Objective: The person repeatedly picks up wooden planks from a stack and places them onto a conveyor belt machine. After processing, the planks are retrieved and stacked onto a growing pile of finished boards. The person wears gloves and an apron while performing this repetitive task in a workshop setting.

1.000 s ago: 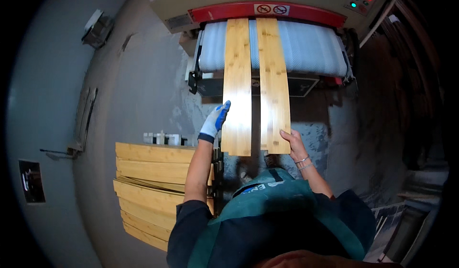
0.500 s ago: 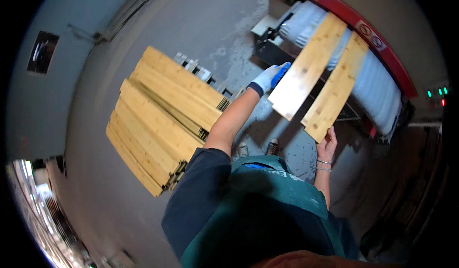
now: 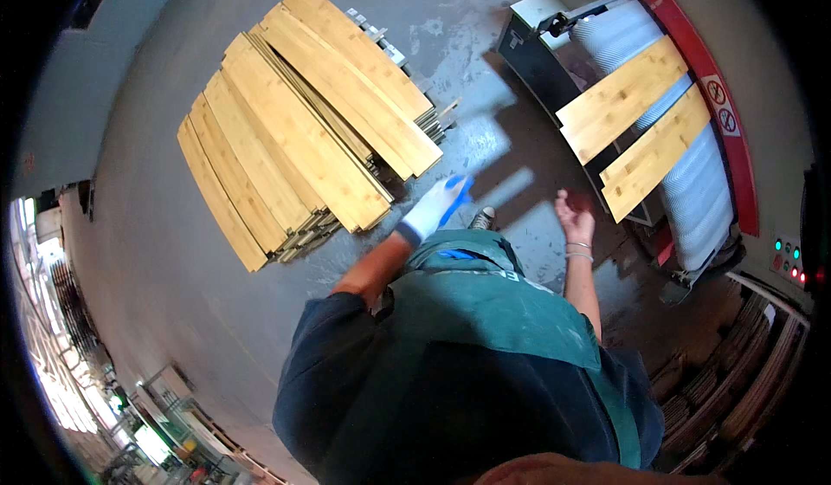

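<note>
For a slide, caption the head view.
Left hand and right hand, empty, between board stacks and two boards overhanging a belt.

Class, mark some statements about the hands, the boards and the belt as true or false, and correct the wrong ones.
1. The left hand wears a glove. True.
2. Both hands are gloved. False: the right hand is bare.
3. Two boards lie partly on the pale belt. True.
4. Each hand grips a board. False: neither holds one.
5. The stacked boards are on the person's right. False: the stack is on the left.
</note>
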`<state>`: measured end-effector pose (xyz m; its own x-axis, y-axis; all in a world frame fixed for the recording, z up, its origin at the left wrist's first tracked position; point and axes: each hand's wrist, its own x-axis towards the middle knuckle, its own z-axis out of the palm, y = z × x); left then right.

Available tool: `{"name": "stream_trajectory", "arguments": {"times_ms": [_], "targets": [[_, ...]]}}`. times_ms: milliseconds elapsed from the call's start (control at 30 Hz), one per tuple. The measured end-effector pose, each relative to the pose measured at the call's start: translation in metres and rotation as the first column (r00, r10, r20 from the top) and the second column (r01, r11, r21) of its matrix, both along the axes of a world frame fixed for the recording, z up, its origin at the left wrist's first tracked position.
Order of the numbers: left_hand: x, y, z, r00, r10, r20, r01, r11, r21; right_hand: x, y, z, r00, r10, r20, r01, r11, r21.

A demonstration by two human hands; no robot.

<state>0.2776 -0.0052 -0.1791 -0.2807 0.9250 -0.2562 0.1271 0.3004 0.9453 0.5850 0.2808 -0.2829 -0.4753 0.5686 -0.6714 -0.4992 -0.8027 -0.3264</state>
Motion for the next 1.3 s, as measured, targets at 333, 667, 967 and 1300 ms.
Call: {"name": "stream_trajectory", "arguments": {"times_ms": [333, 667, 967, 1300], "targets": [[0.021, -0.048, -0.014, 0.697, 0.641, -0.322, -0.711, 0.678, -0.189, -0.324, -0.111, 0.023, 0.352, 0.327, 0.877, -0.899, -0.144, 0.415], [0.017, -0.036, -0.002, 0.742, 0.661, -0.113, -0.671, 0.735, -0.098, -0.375, -0.148, 0.033, 0.185, 0.033, 0.982, -0.911, -0.368, 0.184], [0.010, -0.069, -0.014, 0.849, 0.386, 0.361, -0.374, 0.921, -0.108, -0.323, -0.069, 0.088, 0.024, 0.616, 0.787, -0.908, -0.317, 0.276], [-0.010, -0.021, 0.022, -0.190, 0.178, 0.966, -0.691, 0.675, -0.260, -0.141, -0.091, 0.249, 0.088, 0.688, 0.720, -0.951, -0.158, 0.267]]}}
